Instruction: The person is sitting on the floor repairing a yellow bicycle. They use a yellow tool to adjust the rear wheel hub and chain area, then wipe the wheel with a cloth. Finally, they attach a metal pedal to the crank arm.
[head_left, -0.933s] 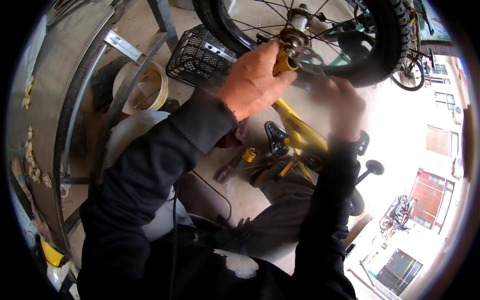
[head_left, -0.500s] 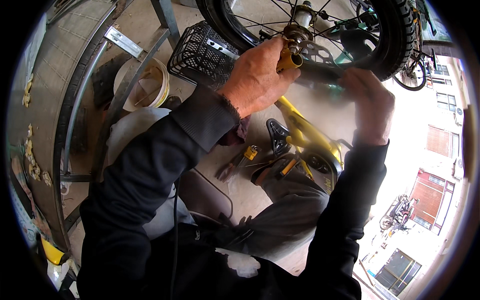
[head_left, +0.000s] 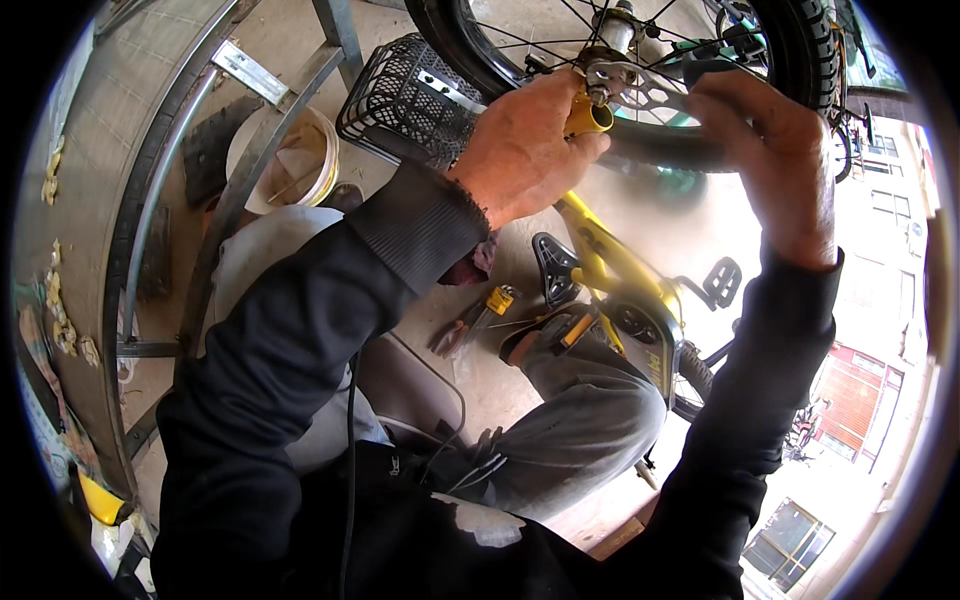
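My left hand [head_left: 528,145] is closed around the end of a yellow bicycle tube [head_left: 588,122], right beside the wheel hub [head_left: 618,36]. The black-tyred spoked wheel [head_left: 818,75] fills the top of the view. My right hand [head_left: 768,125] grips a flat silver spanner [head_left: 650,92] by its far end. The spanner's head lies at the axle nut [head_left: 599,92], just above the tube opening. Below my hands, the yellow bicycle frame [head_left: 622,258] slants down to the right, a black pedal [head_left: 555,268] beside it.
A black mesh basket [head_left: 405,88] stands left of the wheel, with a white bucket [head_left: 326,168] nearer. On the floor between my legs lies a yellow-handled tool [head_left: 498,300] with pliers [head_left: 455,335]. A metal rack [head_left: 245,190] rises at left. Another pedal [head_left: 722,282] sticks out at right.
My right hand has moved right and a little up, and the spanner has swung upward at its handle end. My left hand keeps its hold on the tube, shifted slightly right.
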